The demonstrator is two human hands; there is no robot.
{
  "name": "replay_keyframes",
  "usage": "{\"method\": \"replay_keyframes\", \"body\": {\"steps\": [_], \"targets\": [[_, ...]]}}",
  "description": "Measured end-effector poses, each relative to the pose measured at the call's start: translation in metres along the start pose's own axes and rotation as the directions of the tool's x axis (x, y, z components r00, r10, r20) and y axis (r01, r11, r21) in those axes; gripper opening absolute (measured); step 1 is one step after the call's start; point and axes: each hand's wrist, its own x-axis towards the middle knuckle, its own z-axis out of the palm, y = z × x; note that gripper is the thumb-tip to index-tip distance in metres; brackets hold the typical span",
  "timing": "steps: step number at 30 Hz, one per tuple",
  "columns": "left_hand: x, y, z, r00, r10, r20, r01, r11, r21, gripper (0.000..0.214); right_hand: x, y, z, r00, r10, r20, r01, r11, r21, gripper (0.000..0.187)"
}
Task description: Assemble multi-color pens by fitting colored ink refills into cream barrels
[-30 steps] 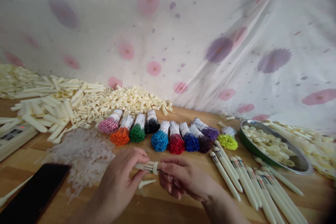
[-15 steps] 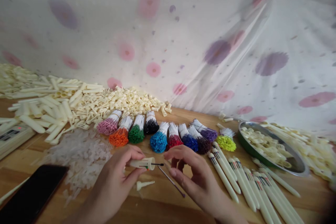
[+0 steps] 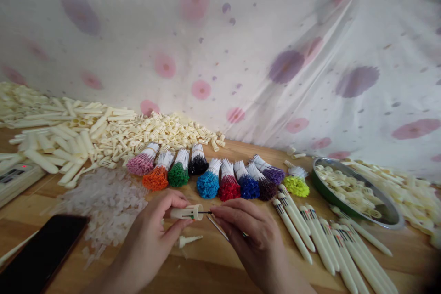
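My left hand [image 3: 161,225] is closed around a short cream pen barrel [image 3: 184,212] with slots in its side; a bit of green and orange shows in the slots. Out of the barrel's open right end sticks a thin black pen refill [image 3: 206,212]. My right hand [image 3: 248,229] pinches the outer end of that refill, and its fingertips hide the tip. A slim refill [image 3: 217,227] lies on the table, partly covered by my right fingers. Below the barrel rests a small cream cone-shaped part [image 3: 189,240].
Rubber-banded bundles of coloured refills [image 3: 208,181] stand in a row behind my hands. Finished-looking multicolour pens [image 3: 320,243] lie to the right, near an oval tray [image 3: 392,220] of cream parts. Clear plastic pieces [image 3: 106,206], a phone [image 3: 44,248] and cream barrel heaps [image 3: 69,147] are left.
My right hand has moved slightly left and closed its fingers on the end of the black refill, which was untouched before. My left hand holds the barrel in nearly the same place.
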Motion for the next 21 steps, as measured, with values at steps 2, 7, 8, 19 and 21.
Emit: {"method": "replay_keyframes", "body": {"steps": [2, 7, 8, 19, 21], "targets": [[-0.001, 0.001, 0.000, 0.999, 0.038, -0.015, -0.038, 0.999, 0.027, 0.011, 0.000, 0.001, 0.002, 1.000, 0.018, -0.002, -0.018, 1.000, 0.005, 0.013], [-0.003, 0.001, 0.000, 0.988, 0.143, -0.064, -0.135, 0.985, 0.104, 0.014, -0.006, 0.004, 0.015, 0.995, 0.094, 0.013, -0.095, 0.993, 0.070, 0.014], [-0.004, 0.001, 0.001, 0.986, 0.155, -0.066, -0.146, 0.982, 0.122, 0.015, -0.007, 0.005, 0.019, 0.993, 0.118, 0.019, -0.119, 0.988, 0.098, 0.013], [-0.004, 0.005, 0.000, 0.994, 0.105, -0.043, -0.101, 0.992, 0.081, 0.012, -0.013, 0.005, 0.024, 0.981, 0.171, -0.086, -0.148, 0.962, 0.229, 0.020], [-0.004, 0.005, 0.000, 0.993, 0.105, -0.049, -0.102, 0.992, 0.071, 0.012, -0.013, 0.005, 0.022, 0.983, 0.164, -0.077, -0.144, 0.965, 0.218, 0.020]]}}
